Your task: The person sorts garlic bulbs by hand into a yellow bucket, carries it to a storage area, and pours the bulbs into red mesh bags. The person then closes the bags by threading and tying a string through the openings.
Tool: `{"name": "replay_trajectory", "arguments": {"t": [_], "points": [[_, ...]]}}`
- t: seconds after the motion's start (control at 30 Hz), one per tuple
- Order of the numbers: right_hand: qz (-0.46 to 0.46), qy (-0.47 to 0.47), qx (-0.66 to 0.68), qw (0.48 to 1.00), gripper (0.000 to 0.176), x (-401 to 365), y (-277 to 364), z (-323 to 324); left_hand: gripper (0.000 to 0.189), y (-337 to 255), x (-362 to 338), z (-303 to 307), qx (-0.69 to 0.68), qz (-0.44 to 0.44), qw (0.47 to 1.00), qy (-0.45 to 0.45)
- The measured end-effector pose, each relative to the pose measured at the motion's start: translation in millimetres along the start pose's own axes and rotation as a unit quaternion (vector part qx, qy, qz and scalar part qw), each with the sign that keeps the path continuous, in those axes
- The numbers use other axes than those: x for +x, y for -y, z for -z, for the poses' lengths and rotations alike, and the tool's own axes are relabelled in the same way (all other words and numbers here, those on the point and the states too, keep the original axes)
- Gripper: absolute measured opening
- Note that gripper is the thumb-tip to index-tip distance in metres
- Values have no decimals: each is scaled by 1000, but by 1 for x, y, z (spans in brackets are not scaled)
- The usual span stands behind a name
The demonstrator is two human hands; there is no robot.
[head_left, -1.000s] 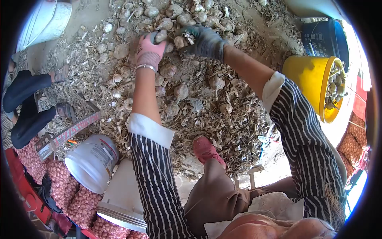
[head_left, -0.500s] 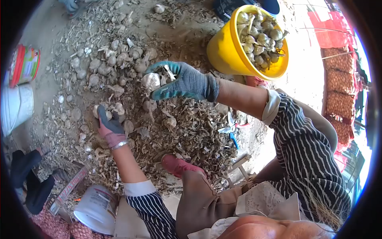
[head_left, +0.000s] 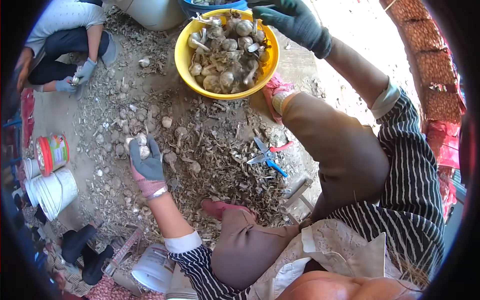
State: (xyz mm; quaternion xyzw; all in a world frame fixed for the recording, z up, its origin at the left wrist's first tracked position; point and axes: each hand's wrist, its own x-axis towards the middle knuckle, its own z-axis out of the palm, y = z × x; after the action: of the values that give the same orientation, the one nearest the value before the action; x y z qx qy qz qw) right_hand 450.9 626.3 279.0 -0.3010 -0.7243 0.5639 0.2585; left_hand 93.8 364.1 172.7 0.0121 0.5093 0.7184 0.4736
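In the head view, my left hand, in a grey and pink glove, holds a few pale garlic bulbs in its curled fingers above the heap on the ground. My right hand, in a dark green-grey glove, is beside the upper right rim of a yellow bucket. Its fingers are stretched out and apart, with nothing visible in them; the top edge of the view cuts off part of the hand. Garlic bulbs with stalks fill the bucket. More garlic bulbs lie left of the bucket.
Blue-and-red pruning shears lie on dry garlic scraps. Another person crouches at the upper left, gloved hands around a bulb. White buckets stand left, another at the bottom. Filled mesh sacks line the right.
My right hand has moved from over the heap to the bucket; the garlic bulb it held no longer shows in it. My left hand now holds bulbs, palm turned up. The view has shifted.
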Motion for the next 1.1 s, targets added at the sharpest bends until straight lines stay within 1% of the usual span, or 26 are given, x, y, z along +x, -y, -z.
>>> {"name": "replay_trajectory", "arguments": {"t": [0.03,0.07,0.1,0.13,0.17,0.2,0.23,0.27,0.33,0.4,0.43,0.47,0.53,0.57,0.6,0.67,0.73,0.77,0.8,0.83,0.87,0.9,0.93,1.0,1.03,1.1], "points": [[-2,-10,5,1000,73,-14,-23,15,25,2,6,-3,10,7,1000,18],[-43,-121,-2,992,54,-39,-68,35,25,-2,3,-23,20,11,999,23],[-86,-233,-9,969,37,-65,-113,51,28,-11,-4,-56,61,-22,995,72],[-135,-241,-31,961,32,-84,-150,62,33,-15,-10,-87,100,-55,986,123],[-181,-255,-89,946,29,-103,-175,67,33,-13,-14,-114,106,-52,984,131],[-239,-268,-113,927,29,-121,-197,70,41,-10,-17,-138,158,-67,966,193],[-249,-284,-89,921,28,-139,-218,70,50,-6,-18,-156,211,-81,941,251],[-248,-284,-79,923,28,-151,-221,69,57,-6,-17,-168,212,-27,932,292],[-338,-260,-32,904,30,-176,-225,61,60,-2,-15,-174,243,-6,925,293],[-281,-197,-133,930,30,-197,-247,59,57,4,0,-156,224,-13,940,255],[-295,-179,-175,922,30,-205,-242,69,56,11,4,-147,188,-5,950,251],[-292,-73,-238,923,30,-204,-232,64,56,12,13,-112,227,-4,953,202],[-314,-80,-240,915,29,-212,-239,66,55,26,17,-25,249,35,964,83],[-318,-118,-233,911,29,-216,-237,67,55,36,14,13,235,70,970,13],[-321,-121,-230,911,29,-223,-236,68,54,51,7,63,239,124,963,12],[-399,-225,-166,873,27,-230,-243,71,48,74,-31,122,265,201,943,-27],[-355,-263,-98,891,27,-231,-241,79,43,68,-67,174,283,216,931,-82],[-358,-267,-22,895,28,-229,-232,83,38,77,-79,205,290,254,914,-127],[-363,-273,-40,890,28,-231,-215,88,33,100,-84,238,296,299,893,-157],[-343,-221,-148,901,29,-226,-193,85,33,119,-77,311,477,306,823,41],[-318,-164,-249,900,30,-221,-177,84,33,132,-62,360,622,276,694,235],[-371,-125,-273,879,35,-220,-172,83,33,125,-30,330,589,235,750,188],[-341,-85,-360,864,41,-225,-182,81,32,112,3,272,415,205,886,30],[-291,-54,-521,801,44,-245,-220,57,31,92,31,221,283,111,952,-39],[-293,-29,-531,795,44,-242,-237,38,30,94,27,224,247,82,963,-62],[-304,-18,-506,807,44,-240,-259,19,29,134,-31,258,192,51,973,-121]]}}
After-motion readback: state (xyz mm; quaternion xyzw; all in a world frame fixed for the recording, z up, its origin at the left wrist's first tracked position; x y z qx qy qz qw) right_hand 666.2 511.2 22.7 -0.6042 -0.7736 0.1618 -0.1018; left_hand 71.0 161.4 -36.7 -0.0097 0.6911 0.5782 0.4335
